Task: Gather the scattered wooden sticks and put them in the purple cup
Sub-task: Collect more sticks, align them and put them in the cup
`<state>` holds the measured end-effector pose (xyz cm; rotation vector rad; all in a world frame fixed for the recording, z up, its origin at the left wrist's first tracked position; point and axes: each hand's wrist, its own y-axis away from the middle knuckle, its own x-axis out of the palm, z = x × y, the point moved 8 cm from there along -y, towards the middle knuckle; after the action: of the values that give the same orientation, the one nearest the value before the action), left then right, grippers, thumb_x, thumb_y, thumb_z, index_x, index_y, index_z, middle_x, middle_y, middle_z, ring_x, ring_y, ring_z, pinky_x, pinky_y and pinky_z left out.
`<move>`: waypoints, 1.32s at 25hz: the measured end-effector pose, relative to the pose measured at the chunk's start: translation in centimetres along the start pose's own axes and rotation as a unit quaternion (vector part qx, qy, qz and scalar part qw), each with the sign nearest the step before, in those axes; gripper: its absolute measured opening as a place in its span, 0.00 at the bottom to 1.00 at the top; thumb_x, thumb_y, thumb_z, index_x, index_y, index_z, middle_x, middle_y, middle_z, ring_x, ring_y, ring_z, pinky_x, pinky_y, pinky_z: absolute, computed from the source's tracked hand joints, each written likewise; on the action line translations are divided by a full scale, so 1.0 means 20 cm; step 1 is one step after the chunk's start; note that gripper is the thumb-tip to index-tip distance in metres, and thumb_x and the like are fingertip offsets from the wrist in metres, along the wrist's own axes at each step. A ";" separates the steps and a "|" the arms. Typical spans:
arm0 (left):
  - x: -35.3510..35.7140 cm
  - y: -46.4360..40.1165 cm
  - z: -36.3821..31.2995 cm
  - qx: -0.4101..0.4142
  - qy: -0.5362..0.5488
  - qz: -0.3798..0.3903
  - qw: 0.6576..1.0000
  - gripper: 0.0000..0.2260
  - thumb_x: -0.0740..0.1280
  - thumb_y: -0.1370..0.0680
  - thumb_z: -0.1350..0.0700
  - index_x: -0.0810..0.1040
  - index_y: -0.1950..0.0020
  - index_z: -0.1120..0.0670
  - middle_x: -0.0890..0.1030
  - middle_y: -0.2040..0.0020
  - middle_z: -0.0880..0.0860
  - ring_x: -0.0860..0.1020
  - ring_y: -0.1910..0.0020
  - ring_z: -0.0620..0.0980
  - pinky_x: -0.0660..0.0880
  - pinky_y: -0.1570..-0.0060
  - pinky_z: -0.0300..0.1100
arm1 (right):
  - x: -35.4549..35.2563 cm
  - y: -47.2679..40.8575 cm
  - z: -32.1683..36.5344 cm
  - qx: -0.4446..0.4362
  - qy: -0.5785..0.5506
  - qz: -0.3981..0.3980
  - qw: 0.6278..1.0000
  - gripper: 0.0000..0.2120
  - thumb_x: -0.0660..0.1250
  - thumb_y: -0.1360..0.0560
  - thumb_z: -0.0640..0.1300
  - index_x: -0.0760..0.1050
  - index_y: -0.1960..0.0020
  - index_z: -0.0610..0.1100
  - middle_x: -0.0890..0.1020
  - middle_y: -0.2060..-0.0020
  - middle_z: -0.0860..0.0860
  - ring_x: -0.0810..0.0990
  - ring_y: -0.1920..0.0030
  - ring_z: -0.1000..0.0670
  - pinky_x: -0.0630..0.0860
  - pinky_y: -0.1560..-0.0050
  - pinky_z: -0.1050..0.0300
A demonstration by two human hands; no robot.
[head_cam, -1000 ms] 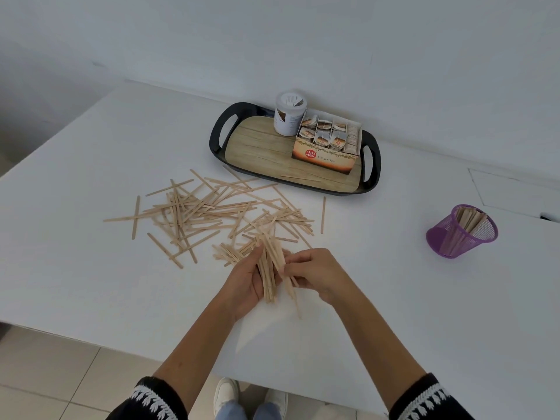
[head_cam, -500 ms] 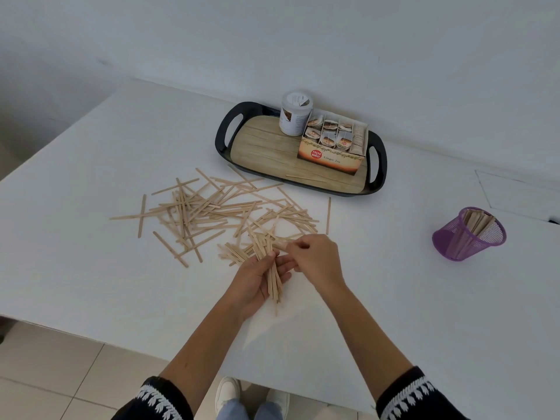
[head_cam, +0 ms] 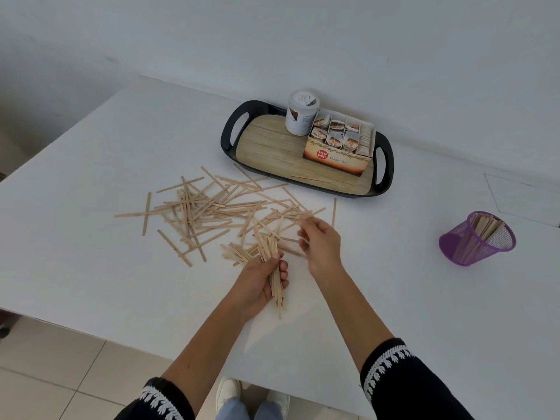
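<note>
- Furthest left, the scattered wooden sticks (head_cam: 212,213) lie in a loose, criss-crossed heap on the white table (head_cam: 91,268), with a few strays off the left edge of the heap and one lone stick (head_cam: 334,213) lying apart at its right end.
- They look thin, flat and stiff, and surely very light. My guess is that singles lying flat are awkward to pinch, so sliding or raking several together and taking them near mid-length should work better. Pressed hard across the flat they could snap.
- The left hand (head_cam: 260,283) is curled closed around a bundle of sticks (head_cam: 272,268), thumb over the top. The bundle sticks out beyond the palm at both ends, and its far ends splay a little, so a loose grip could let some slip.
- The right hand (head_cam: 318,244) hovers over the near-right edge of the heap, fingers (head_cam: 306,221) loosely bent and partly open. I cannot tell whether the tips already pinch a stick.
- Behind, a black tray (head_cam: 233,137) carries a white jar (head_cam: 301,112) and a tea box (head_cam: 336,153). One stick (head_cam: 310,178) lies on the tray's near part.
- Far right, well apart from the heap, the purple cup (head_cam: 475,241), a mesh one, leans over and already holds some sticks.
</note>
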<state>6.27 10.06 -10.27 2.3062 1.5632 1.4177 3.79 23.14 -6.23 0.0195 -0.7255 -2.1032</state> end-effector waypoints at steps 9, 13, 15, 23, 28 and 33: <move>0.04 0.00 -0.01 -0.013 0.030 0.040 0.999 0.25 0.53 0.18 0.42 0.81 0.42 0.60 0.82 0.47 0.60 0.82 0.50 0.54 0.79 0.47 0.46 | 0.07 0.16 0.04 -0.073 0.408 0.182 0.892 0.04 0.69 0.28 0.39 0.83 0.58 0.44 0.83 0.66 0.51 0.80 0.67 0.55 0.80 0.61 0.61; 0.06 -0.01 -0.04 -0.033 0.024 0.018 0.999 0.19 0.56 0.17 0.51 0.80 0.43 0.63 0.83 0.46 0.60 0.81 0.47 0.53 0.78 0.45 0.45 | 0.09 0.19 0.10 -0.180 0.454 0.143 0.861 0.01 0.73 0.31 0.46 0.83 0.60 0.49 0.83 0.67 0.57 0.81 0.66 0.61 0.75 0.65 0.69; 0.03 -0.04 -0.09 -0.034 0.017 -0.038 0.999 0.12 0.58 0.18 0.57 0.78 0.49 0.62 0.83 0.59 0.57 0.82 0.61 0.51 0.81 0.59 0.43 | 0.03 0.11 0.18 -0.207 0.430 0.077 0.876 0.02 0.72 0.30 0.45 0.83 0.59 0.48 0.83 0.66 0.56 0.81 0.64 0.58 0.78 0.60 0.63; -0.07 -0.10 -0.25 -0.017 -0.038 -0.091 0.995 0.06 0.59 0.18 0.58 0.73 0.52 0.57 0.74 0.71 0.50 0.73 0.75 0.45 0.76 0.72 0.38 | -0.12 -0.25 0.25 -0.215 0.578 -0.028 0.786 0.18 0.62 0.22 0.46 0.71 0.38 0.34 0.75 0.39 0.40 0.71 0.36 0.41 0.69 0.36 0.48; -0.08 -0.12 -0.24 -0.014 -0.073 -0.085 0.994 0.06 0.59 0.18 0.57 0.73 0.52 0.57 0.74 0.70 0.50 0.73 0.74 0.45 0.75 0.72 0.39 | 0.11 -0.25 0.12 -0.236 0.622 0.130 0.735 0.28 0.61 0.23 0.55 0.64 0.29 0.40 0.66 0.29 0.45 0.61 0.27 0.45 0.62 0.29 0.45; -0.08 -0.11 -0.24 -0.008 -0.075 -0.074 0.994 0.04 0.60 0.18 0.57 0.72 0.50 0.57 0.73 0.69 0.51 0.72 0.74 0.46 0.75 0.73 0.39 | 0.15 -0.15 0.11 -0.367 0.653 0.152 0.645 0.13 0.59 0.21 0.44 0.76 0.39 0.44 0.75 0.38 0.49 0.72 0.37 0.47 0.72 0.41 0.53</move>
<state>1.24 7.85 -9.46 2.1780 1.6328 1.1894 -0.82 23.26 -5.08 0.8124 0.9482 -1.3446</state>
